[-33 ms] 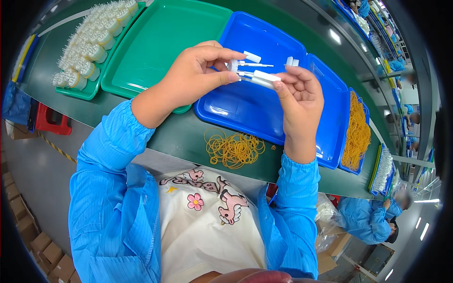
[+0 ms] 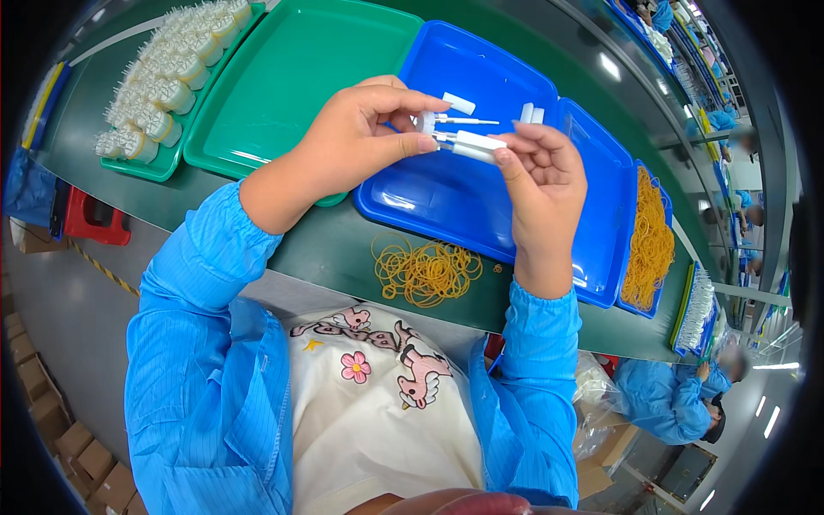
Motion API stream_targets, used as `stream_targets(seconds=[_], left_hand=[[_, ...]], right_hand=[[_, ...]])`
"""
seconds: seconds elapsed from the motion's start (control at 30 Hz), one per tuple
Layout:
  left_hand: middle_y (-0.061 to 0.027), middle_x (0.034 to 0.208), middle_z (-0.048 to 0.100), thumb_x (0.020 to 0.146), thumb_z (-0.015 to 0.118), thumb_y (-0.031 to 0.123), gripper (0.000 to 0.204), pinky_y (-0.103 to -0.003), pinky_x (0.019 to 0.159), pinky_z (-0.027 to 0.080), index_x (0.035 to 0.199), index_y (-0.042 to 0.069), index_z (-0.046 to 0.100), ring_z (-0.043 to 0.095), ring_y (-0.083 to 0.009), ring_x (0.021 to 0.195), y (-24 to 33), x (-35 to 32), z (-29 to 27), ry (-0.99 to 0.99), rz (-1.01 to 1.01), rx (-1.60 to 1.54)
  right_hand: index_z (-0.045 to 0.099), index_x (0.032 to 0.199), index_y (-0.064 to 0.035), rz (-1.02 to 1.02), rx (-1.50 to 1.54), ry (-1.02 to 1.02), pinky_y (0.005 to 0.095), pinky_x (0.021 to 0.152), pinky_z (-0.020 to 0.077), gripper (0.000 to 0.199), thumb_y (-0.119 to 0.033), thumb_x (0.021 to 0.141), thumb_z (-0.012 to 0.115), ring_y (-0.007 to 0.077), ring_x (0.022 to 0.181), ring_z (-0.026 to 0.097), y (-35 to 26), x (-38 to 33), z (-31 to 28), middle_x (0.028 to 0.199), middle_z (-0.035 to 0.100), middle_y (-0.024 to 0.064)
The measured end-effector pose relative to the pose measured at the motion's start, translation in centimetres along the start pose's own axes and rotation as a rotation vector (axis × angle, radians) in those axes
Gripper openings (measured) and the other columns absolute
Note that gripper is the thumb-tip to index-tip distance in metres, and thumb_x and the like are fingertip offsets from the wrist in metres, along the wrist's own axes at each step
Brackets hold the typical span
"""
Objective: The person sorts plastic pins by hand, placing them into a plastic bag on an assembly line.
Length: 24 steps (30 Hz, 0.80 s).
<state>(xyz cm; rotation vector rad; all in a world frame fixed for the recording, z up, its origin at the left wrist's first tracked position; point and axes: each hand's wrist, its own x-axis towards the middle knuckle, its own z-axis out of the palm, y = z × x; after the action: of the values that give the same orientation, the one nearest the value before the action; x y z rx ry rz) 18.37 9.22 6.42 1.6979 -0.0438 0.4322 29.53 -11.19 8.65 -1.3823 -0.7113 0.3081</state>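
Observation:
My left hand (image 2: 365,124) pinches the round white base of a small pronged plastic piece (image 2: 427,122) between thumb and fingers. Thin prongs stick out from it to the right, one of them bare. White sleeves (image 2: 481,142) sit over the ends of other prongs; how many is hard to tell. My right hand (image 2: 549,176) closes its thumb and forefinger on the right end of these sleeves. Both hands are above a blue tray (image 2: 429,202). Behind them lie a loose white sleeve (image 2: 459,103) and a pair of short white sleeves (image 2: 532,113).
A heap of yellow rubber bands (image 2: 425,270) lies on the dark green table before me. More bands fill a small tray (image 2: 648,240) at right. Rows of banded white pronged bundles (image 2: 172,86) stand at far left, beside a green tray (image 2: 249,94). A co-worker (image 2: 665,395) is at lower right.
My right hand has shifted slightly left, bringing the white sleeves a little closer to the round base. My left hand has hardly moved.

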Motion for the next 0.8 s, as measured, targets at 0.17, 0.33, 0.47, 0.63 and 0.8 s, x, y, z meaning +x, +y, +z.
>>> stream_targets(seconds=[0.17,0.33,0.47,0.63,0.8], left_hand=[[-0.0062,0.103,0.055,0.082,0.069,-0.005,0.037,-0.025,0.075,0.051,0.119,0.000,0.065,0.058,-0.0130,0.085,0.2,-0.3,0.7,-0.032,-0.081,-0.050],[-0.0084,0.115,0.056,0.085,0.068,-0.003,0.030,-0.026,0.079,0.053,0.115,0.000,0.063,0.062,-0.0154,0.092,0.6,-0.1,0.2,0.048,-0.126,-0.282],[-0.0093,0.121,0.056,0.088,0.067,0.000,0.022,-0.029,0.084,0.053,0.111,0.001,0.064,0.061,-0.0179,0.101,0.6,0.0,0.2,0.092,-0.125,-0.462],[-0.0098,0.122,0.056,0.090,0.065,0.000,0.020,-0.033,0.095,0.049,0.110,0.002,0.064,0.060,-0.0195,0.106,-1.1,0.1,-0.4,0.069,-0.062,-0.418],[-0.0113,0.122,0.060,0.090,0.064,0.000,0.024,-0.033,0.098,0.048,0.113,0.001,0.064,0.060,-0.0181,0.107,0.1,0.0,0.1,0.083,-0.073,-0.417]], right_hand=[[0.058,0.108,0.0028,-0.073,-0.035,-0.036,0.0296,0.083,0.0543,0.020,0.003,0.090,0.065,0.0195,0.095,0.067,0.3,-0.6,1.3,0.101,0.068,0.0143],[0.059,0.098,0.0019,-0.103,-0.202,0.174,0.0293,0.071,0.0537,0.014,-0.007,0.091,0.067,0.0219,0.080,0.068,-1.1,0.8,-1.8,0.089,0.069,0.0136],[0.062,0.090,0.0000,-0.012,-1.125,-0.024,0.0401,0.068,0.0517,0.025,-0.020,0.081,0.075,0.0335,0.077,0.065,-0.2,1.0,-3.5,0.087,0.066,0.0177],[0.063,0.089,-0.0004,-0.025,-1.387,-0.081,0.0464,0.071,0.0518,0.021,-0.016,0.080,0.074,0.0384,0.082,0.065,0.9,0.8,-2.4,0.089,0.067,0.0198],[0.058,0.098,-0.0019,-0.073,-1.171,-0.141,0.0495,0.074,0.0512,0.021,-0.002,0.079,0.068,0.0412,0.082,0.064,1.1,0.3,-1.5,0.094,0.065,0.0222]])
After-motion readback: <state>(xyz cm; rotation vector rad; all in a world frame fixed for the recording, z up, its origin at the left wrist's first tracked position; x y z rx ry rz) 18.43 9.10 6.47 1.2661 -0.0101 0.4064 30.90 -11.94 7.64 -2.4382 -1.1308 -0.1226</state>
